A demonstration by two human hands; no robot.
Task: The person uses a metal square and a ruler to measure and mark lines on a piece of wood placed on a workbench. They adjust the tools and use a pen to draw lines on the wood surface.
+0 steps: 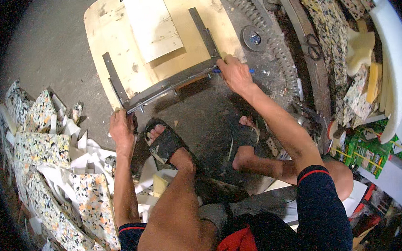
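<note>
A pale plywood board [110, 32] with rounded corners lies on the floor in front of me, a smaller cream rectangular panel [149, 25] on top of it. Along its near edge runs a dark metal frame [171, 85], with arms reaching over the board and several short pins sticking out toward me. My left hand [122, 127] grips the frame's near left corner. At its right end my right hand [236, 75] is closed around the bar. Something thin and blue [251, 71] shows on both sides of that hand; its kind is unclear.
Speckled foam offcuts [43, 149] and white scraps heap up at left. To the right lie a round dark dish [251, 38], scissors [313, 46] on a beam [321, 82], more foam, and green packaging [363, 151]. My sandalled feet [163, 141] are close to the frame.
</note>
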